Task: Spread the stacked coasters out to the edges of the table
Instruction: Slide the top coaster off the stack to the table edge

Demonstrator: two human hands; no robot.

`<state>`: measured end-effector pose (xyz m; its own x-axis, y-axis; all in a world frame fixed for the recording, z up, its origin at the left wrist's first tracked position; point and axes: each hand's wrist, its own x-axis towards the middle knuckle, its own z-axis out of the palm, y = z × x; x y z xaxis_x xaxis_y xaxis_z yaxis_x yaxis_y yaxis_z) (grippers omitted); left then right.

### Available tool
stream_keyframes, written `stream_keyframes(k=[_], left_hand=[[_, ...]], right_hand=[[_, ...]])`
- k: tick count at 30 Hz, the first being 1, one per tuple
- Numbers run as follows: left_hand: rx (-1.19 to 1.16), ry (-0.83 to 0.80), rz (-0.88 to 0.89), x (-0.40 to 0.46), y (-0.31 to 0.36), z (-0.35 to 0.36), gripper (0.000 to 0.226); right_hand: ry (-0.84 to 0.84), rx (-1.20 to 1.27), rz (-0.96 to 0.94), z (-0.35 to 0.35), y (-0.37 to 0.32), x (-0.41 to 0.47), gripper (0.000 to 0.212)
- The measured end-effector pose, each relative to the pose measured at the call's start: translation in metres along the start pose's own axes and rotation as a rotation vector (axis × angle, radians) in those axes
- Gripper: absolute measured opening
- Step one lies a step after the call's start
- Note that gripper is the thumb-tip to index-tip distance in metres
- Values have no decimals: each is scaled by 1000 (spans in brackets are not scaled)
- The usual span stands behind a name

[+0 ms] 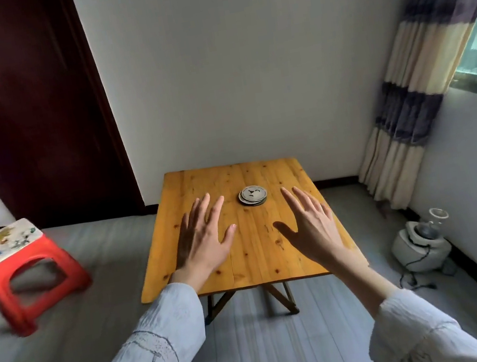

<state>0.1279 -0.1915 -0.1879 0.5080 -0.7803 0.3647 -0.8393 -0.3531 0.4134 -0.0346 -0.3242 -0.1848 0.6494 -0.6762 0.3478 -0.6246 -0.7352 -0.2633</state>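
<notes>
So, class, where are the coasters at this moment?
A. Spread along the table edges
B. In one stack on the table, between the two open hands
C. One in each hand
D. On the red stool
B: the coasters sit stacked on the table, with the left hand and right hand open and empty either side.

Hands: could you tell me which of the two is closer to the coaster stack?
The right hand: its fingertips reach almost level with the coasters, just beside them, while the left hand sits farther off.
</notes>
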Motion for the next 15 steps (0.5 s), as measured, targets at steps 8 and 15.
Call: stream_keyframes(k=[8,15], left_hand=[[-151,-107,-119,74,-35,76,58],[-226,-252,-262,140,-61,160,58]], right_hand=[[-95,53,71,76,48,74,72],[-205,105,62,147,105,152,71]])
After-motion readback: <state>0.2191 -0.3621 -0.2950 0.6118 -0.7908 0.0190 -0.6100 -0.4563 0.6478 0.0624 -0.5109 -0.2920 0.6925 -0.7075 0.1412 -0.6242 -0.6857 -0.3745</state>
